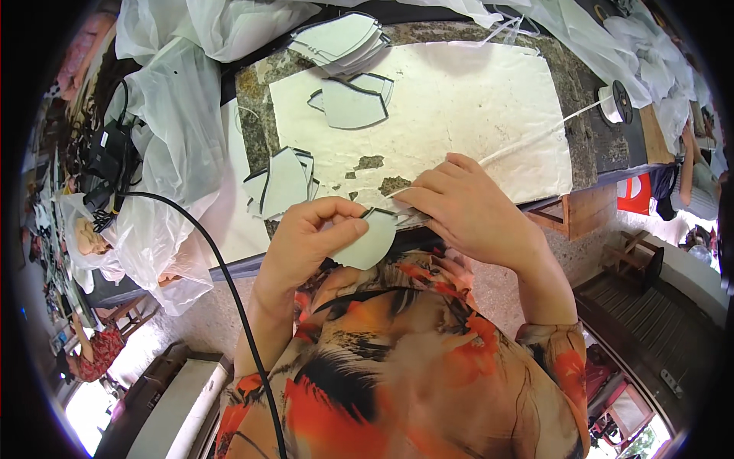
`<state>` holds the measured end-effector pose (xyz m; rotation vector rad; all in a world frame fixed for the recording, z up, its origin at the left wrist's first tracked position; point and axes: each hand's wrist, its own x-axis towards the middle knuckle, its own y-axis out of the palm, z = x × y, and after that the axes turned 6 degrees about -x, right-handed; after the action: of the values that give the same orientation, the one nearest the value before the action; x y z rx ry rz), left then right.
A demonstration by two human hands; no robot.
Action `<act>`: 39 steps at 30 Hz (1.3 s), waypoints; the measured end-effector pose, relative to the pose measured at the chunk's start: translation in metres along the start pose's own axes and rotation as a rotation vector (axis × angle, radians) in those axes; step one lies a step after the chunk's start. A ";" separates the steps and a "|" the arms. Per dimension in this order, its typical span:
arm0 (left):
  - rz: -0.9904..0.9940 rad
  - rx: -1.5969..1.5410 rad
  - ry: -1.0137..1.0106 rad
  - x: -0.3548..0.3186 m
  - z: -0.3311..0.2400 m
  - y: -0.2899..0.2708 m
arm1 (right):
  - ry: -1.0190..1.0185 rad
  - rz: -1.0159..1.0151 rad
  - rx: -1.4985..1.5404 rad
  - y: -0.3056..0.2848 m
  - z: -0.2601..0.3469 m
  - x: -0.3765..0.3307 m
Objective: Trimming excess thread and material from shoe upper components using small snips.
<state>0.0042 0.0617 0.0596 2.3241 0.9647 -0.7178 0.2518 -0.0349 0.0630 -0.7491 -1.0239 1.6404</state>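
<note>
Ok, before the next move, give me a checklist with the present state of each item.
1. Left hand pinching the pale green piece: ok.
2. Right hand gripping the white tape: cannot tell; its fingertips are partly hidden.
3. Tape running from the spool toward the right hand: ok.
4. Tape attached along the piece's edge: cannot tell; fingers crowd that spot.
5. White sheet undamaged: not ok; dark patches break its surface.
6. Upper pile apart from both hands: ok.
</note>
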 end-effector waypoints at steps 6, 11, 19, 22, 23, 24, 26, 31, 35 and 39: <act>-0.120 0.139 0.117 -0.007 0.009 0.000 | 0.033 0.060 -0.020 0.001 0.005 0.007; -0.179 0.125 0.088 -0.016 0.002 0.014 | 0.049 -0.022 -0.067 0.009 0.010 0.015; -0.107 -0.084 0.056 -0.013 0.009 0.006 | 0.049 0.002 -0.100 0.004 0.010 0.016; -0.116 -0.055 0.071 -0.014 0.010 0.013 | 0.085 -0.002 -0.101 0.007 0.012 0.018; -0.105 -0.030 0.077 -0.014 0.011 0.015 | 0.082 0.000 -0.103 0.005 0.012 0.019; -0.107 -0.033 0.079 -0.013 0.011 0.018 | 0.086 0.022 -0.071 0.003 0.012 0.020; -0.118 -0.128 0.006 -0.012 0.008 0.024 | 0.090 0.045 -0.040 0.002 0.010 0.020; -0.090 -0.216 -0.056 -0.008 0.007 0.028 | 0.104 0.107 0.096 -0.007 0.009 0.019; -0.069 -0.249 -0.004 -0.006 0.010 0.032 | 0.078 0.147 0.287 -0.012 0.006 0.017; -0.083 -0.226 0.029 -0.005 0.008 0.038 | 0.138 0.216 0.298 -0.013 0.007 0.021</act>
<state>0.0275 0.0312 0.0670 2.1130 1.1010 -0.5765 0.2452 -0.0150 0.0775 -0.7780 -0.5988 1.8472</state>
